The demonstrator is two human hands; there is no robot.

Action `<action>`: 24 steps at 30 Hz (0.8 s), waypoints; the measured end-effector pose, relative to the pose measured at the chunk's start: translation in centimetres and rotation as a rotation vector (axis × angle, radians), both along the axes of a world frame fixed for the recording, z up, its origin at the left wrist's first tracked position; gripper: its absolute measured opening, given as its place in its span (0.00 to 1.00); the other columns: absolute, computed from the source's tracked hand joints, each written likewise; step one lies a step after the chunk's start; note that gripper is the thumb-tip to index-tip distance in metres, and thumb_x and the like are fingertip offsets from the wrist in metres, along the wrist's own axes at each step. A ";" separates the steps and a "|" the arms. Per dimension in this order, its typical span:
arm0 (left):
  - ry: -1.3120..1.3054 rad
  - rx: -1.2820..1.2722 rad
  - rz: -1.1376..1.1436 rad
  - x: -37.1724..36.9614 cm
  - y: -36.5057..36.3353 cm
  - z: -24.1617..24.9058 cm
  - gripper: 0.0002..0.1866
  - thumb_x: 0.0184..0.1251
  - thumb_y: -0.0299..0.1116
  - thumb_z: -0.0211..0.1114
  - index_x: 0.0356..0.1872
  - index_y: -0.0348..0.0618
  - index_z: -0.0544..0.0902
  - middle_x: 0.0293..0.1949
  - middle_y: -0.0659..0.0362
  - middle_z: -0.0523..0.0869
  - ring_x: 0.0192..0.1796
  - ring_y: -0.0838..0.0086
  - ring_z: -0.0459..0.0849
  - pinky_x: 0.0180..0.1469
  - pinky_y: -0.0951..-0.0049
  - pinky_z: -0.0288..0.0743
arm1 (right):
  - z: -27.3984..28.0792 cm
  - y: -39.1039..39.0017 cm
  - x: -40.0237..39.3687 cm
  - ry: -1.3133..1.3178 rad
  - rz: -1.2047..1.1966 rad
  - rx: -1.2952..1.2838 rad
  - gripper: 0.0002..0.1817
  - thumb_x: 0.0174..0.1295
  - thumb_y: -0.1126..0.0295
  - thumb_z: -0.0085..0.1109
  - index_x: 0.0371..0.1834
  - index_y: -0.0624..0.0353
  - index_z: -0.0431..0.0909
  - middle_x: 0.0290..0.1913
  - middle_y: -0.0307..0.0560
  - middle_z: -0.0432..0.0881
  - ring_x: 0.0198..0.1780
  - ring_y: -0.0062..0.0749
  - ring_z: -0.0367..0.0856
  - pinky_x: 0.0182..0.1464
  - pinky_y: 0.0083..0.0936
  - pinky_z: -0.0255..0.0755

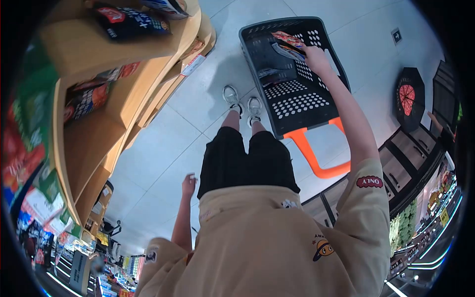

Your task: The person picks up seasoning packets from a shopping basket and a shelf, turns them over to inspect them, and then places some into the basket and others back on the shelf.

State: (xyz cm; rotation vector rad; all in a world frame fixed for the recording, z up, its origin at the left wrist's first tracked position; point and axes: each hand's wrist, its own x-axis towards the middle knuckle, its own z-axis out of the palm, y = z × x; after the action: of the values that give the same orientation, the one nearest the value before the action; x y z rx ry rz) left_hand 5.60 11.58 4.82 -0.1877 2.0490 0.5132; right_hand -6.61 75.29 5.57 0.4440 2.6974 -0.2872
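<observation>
My right hand [316,59] reaches over the dark shopping basket [336,64] and grips colourful flat packets at its upper end. One packet [287,38] is mostly red; below it is a darker packet [287,51] with blue and white print. Their exact contents cannot be read. The basket has rows of white holes and an orange handle [304,153], which is folded out toward me. My left hand [189,184] hangs beside my left hip, fingers loosely curled, with nothing visible in it.
Wooden shelves [89,148] with packaged food stand on my left, holding a black bag [129,22] on top. Dark cabinets [408,148] and lit produce shelves are on my right. A black octagonal object [409,99] with a red centre stands near the cabinets.
</observation>
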 end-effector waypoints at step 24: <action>-0.308 0.085 0.752 22.7 -1.5 -1.5 0.15 0.56 0.32 0.51 0.43 0.35 0.72 0.34 0.53 0.79 0.39 0.74 0.77 0.41 0.75 0.70 | -28.7 -6.7 6.3 -0.527 0.312 -0.176 0.09 0.51 0.69 0.48 0.34 0.55 0.75 0.31 0.49 0.79 0.36 0.40 0.78 0.39 0.33 0.71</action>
State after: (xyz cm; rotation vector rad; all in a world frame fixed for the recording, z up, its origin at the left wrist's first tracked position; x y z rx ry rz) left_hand 28.29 10.07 3.36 -0.9445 1.6046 0.9567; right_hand -0.33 68.58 -23.16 0.0306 2.1600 -0.2689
